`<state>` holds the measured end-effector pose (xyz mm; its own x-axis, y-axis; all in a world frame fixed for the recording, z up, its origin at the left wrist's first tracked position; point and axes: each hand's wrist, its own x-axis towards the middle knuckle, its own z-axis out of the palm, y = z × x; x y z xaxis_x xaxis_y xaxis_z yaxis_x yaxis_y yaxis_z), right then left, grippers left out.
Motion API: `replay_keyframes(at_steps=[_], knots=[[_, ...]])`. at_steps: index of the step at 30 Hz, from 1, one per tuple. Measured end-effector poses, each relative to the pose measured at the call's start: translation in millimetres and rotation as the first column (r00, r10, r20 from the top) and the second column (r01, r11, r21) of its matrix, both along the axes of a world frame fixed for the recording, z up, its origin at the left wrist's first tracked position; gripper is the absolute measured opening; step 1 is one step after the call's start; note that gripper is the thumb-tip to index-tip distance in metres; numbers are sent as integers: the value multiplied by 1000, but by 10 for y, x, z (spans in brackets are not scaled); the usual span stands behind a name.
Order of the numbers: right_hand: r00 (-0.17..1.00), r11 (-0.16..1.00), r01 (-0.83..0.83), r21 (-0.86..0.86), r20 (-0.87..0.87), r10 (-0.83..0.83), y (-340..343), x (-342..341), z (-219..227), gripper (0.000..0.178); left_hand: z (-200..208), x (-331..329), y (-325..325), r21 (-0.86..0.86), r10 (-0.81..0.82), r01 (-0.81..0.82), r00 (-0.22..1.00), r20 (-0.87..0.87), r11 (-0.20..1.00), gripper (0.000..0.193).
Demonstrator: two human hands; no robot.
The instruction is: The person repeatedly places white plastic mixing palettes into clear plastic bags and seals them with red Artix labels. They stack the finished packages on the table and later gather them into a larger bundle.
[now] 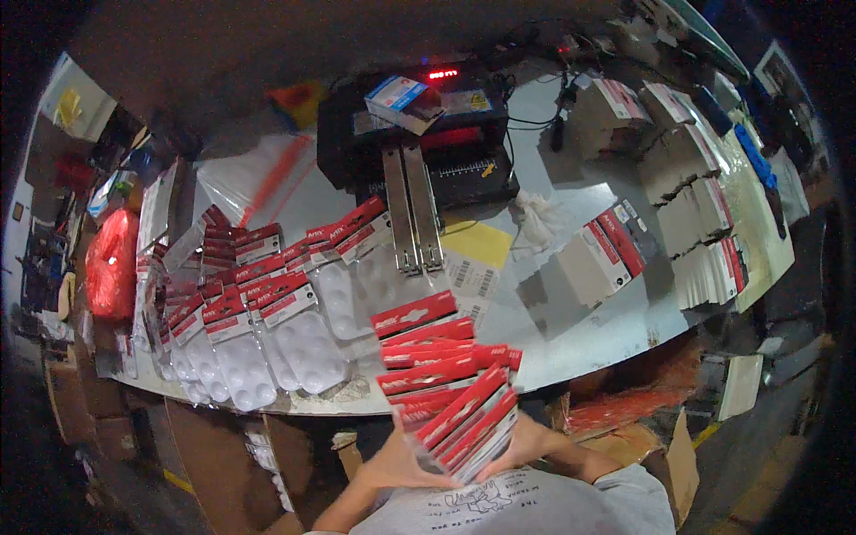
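Note:
A thick, fanned stack of bagged packs with red-and-white header cards point(450, 379) is held upright in front of my chest, just over the table's near edge. My left hand point(397, 459) is closed around its lower left side. On the lower right side my right hand point(526, 444) grips the same stack. The bottoms of the packs and most fingertips are hidden behind the cards. To the left on the table lies a pile of similar packs, white plastic paint palettes point(308, 352) in clear bags with red header cards.
Behind stands a black machine point(415, 147) with a red lit display, two metal rails and a small blue-and-white box point(406, 102) on top. Stacks of folded cards point(700, 232) fill the right side. Plastic bags point(245, 174), a yellow sheet point(477, 242) and a crumpled white cloth point(533, 221) lie between.

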<state>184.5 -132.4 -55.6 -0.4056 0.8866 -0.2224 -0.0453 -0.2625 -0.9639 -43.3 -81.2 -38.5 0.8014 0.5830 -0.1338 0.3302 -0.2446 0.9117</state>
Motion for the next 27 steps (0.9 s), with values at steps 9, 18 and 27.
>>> replay_keyframes(at_steps=[9, 18, 27], knots=[[993, 995, 92, 33, 66, -94, -89, -44, -107, 118, -149, -10, 16, -109, -9, 9, 1000, -4, 994, 130], [985, 986, 160, -41, -64, -162, -123, -52, -21, 77, -25, 173, -35, -77, 147, -138, 982, 118, 987, 144], [972, 969, 87, 230, 195, -134, 217, 714, -4, 80, -40, 670, 466, -115, 51, 16, 828, 558, 993, 130]])
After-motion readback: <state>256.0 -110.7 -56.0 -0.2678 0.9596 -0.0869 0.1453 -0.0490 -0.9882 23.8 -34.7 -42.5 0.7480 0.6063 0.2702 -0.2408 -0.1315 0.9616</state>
